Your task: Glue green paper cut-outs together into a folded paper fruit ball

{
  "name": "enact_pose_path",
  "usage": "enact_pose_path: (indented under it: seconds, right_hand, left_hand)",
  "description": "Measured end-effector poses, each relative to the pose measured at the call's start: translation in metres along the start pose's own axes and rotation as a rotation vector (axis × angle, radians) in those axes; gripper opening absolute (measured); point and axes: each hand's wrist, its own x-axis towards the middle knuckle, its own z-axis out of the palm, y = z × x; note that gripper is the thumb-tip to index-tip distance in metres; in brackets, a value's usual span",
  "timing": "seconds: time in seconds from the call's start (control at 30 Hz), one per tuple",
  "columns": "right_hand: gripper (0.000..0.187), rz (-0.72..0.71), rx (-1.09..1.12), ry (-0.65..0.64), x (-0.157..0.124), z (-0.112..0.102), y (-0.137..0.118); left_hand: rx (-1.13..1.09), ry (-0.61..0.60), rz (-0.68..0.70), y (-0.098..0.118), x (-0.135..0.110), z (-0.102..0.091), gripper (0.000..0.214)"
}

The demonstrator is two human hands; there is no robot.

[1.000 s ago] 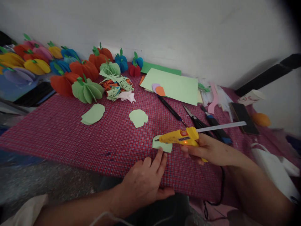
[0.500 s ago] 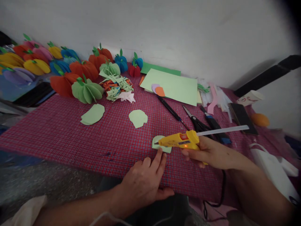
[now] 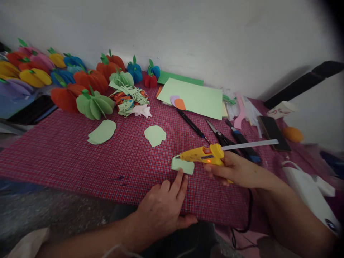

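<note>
My right hand point(image 3: 236, 172) grips a yellow glue gun point(image 3: 204, 156) with a clear glue stick jutting out behind it. The nozzle points left, over a small light green paper cutout point(image 3: 182, 166) on the red checked cloth point(image 3: 80, 157). My left hand point(image 3: 163, 208) lies flat near the table's front edge, fingers stretched out, fingertips touching the cutout's near edge. Two more green cutouts, one point(image 3: 155, 135) in the middle and a stack point(image 3: 102, 132) to the left, lie further back.
Paper pumpkins point(image 3: 92, 104) in several colours line the back left beside a heap of paper scraps point(image 3: 130, 100). Green paper sheets point(image 3: 195, 97), a pen point(image 3: 190, 123), scissors point(image 3: 219, 136), a phone point(image 3: 274, 132) and a white bag point(image 3: 309, 193) lie to the right.
The glue gun's nozzle has stayed over the small cutout, shifting only slightly. The view has drifted a little; both hands keep their hold and place.
</note>
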Motion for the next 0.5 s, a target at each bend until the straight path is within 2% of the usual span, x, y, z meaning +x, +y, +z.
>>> enact_pose_path:
  seconds: [0.5]
  right_hand:
    - [0.030,-0.002,-0.023,0.026,-0.0037,-0.0057,0.0036]
  left_hand:
    - [-0.021,-0.049,-0.033,0.0012,0.0031,-0.0057,0.079]
